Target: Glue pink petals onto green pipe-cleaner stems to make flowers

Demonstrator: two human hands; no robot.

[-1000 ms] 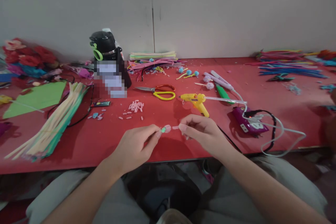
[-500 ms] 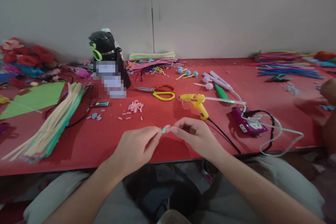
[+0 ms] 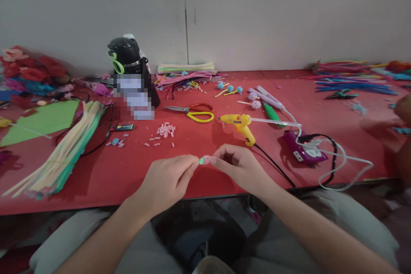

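Between my two hands, above the front part of the red table, is a small pink-and-green pipe-cleaner piece [image 3: 204, 160]. My left hand [image 3: 170, 176] pinches its green end between thumb and fingers. My right hand [image 3: 243, 166] has thumb and forefinger closed at the pink end; the fingertips partly cover it. Beyond my left hand lies a small heap of short pink cut pieces [image 3: 166, 129], with several loose ones around it. A yellow glue gun [image 3: 238, 123] with a clear glue stick rests beyond my right hand. Scissors [image 3: 196, 112] with red and yellow handles lie behind the heap.
A black bottle [image 3: 126, 51] stands at the back left. Cream and green pipe cleaners [image 3: 69, 150] lie at left, near a green sheet [image 3: 41, 120]. A purple power block [image 3: 303, 149] with looping cables sits right. Another person's hand [image 3: 403, 111] shows at the right edge.
My fingers and the pink-and-green piece have shifted very slightly; its pink end is now a little more covered by my right fingertips. The things on the table stay where they were.
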